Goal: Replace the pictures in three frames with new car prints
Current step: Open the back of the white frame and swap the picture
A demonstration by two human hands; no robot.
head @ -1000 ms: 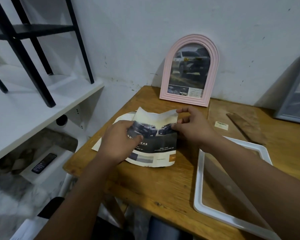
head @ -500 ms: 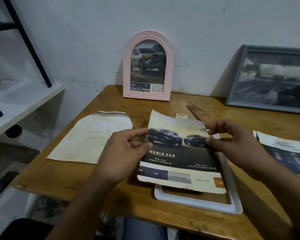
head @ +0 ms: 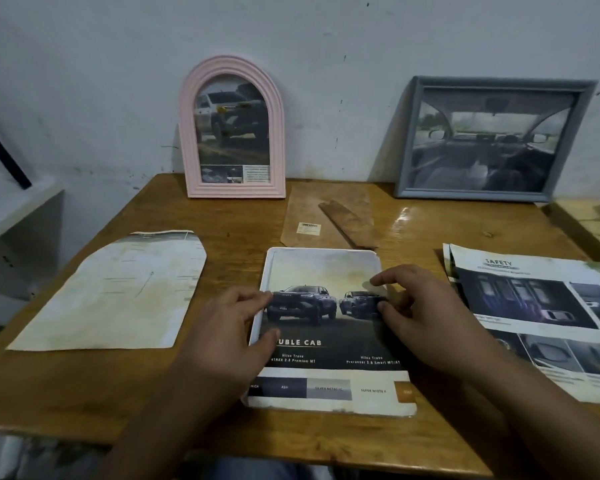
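car print [head: 329,327]: a worn sheet showing two pickup trucks above the words "uble cab", with a strip of colour swatches along its near edge; it lies flat on the white frame at the middle of the counter, near the front edge.
white frame [head: 270,252]: rectangular, rounded corners, lying flat under the print; only its far rim and left rim show past the paper.
left hand [head: 222,327]: palm down at the print's left edge, fingers loosely spread, fingertips and thumb pressing on the paper and the frame's rim; it grips nothing.
right hand [head: 426,317]: palm down at the print's right edge, fingers spread and slightly curled, tips resting on the paper near the smaller truck; nothing is clasped.
backing board [head: 326,216]: brown, lying just behind the white frame, with a small white label and a folded stand strip on it.
old sheet [head: 115,292]: pale, stained paper with one arched end, flat on the counter to the left, apart from the frame.
brochure pages [head: 541,313]: headed "safety", overlapping, flat on the right side.
pink arched frame [head: 231,128]: upright against the wall, holding a truck picture.
grey frame [head: 489,140]: leaning on the wall at the right, showing a car interior.
counter [head: 222,223]: glossy brown wood.
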